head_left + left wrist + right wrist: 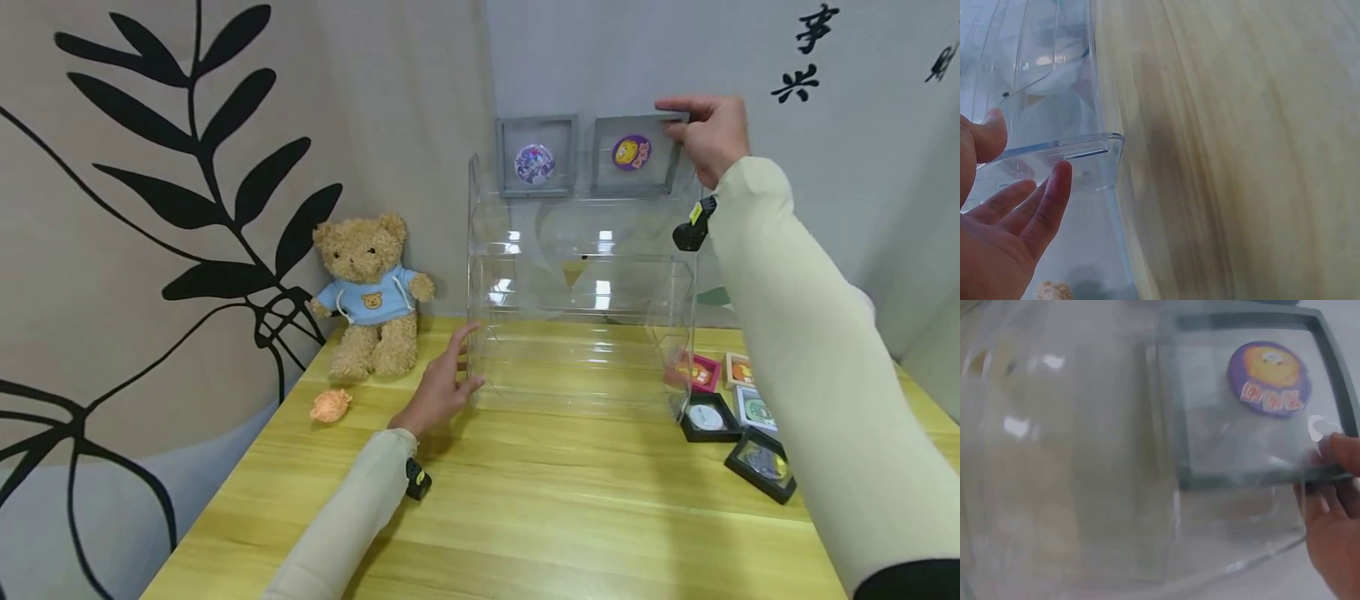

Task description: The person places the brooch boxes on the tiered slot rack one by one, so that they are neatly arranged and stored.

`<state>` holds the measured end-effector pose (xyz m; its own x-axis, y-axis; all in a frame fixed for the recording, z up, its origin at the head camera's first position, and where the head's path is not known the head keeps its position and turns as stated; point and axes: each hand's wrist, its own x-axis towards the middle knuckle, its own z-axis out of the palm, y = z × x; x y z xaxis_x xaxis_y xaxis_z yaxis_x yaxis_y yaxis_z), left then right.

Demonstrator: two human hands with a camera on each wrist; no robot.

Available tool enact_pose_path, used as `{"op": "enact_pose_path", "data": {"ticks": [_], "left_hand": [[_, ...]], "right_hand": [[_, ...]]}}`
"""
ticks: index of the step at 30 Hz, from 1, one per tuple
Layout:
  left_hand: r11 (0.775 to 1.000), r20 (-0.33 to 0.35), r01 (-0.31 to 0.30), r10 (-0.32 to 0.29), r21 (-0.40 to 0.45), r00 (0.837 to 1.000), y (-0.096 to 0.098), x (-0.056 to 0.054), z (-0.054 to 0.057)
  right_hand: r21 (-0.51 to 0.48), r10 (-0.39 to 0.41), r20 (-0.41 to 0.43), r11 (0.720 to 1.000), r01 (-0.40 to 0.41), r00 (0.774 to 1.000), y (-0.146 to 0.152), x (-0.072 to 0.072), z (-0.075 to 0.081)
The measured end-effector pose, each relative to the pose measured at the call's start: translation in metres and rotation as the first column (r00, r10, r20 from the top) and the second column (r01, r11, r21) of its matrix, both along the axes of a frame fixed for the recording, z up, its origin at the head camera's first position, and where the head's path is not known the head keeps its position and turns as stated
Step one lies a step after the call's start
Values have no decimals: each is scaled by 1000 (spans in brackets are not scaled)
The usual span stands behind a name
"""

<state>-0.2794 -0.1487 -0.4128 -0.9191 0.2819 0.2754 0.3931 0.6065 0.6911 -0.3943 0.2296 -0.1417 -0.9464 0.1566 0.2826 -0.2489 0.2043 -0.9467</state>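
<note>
Gripping gray frame (632, 178) at edge; tabletop (540, 508) spreads before rack (577, 313).

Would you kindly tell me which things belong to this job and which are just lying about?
For the job:
clear tiered rack, left hand at its side
grey frame with purple-and-yellow badge, in the right hand
second grey frame beside it
small frames near the rack, probably

Apparently incidental:
teddy bear
crumpled orange item

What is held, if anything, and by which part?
The right hand holds the rightmost grey frame by its upper right corner; the left hand is at the left side of the clear rack, grip unclear.
</note>
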Motion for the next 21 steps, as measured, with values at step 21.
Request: {"op": "enact_pose_path", "data": {"ticks": [21], "left_hand": [[1000, 31, -7, 7, 0, 999, 2, 1, -1]], "right_hand": [[924, -64, 86, 379, -55, 994, -10, 20, -5]]}}
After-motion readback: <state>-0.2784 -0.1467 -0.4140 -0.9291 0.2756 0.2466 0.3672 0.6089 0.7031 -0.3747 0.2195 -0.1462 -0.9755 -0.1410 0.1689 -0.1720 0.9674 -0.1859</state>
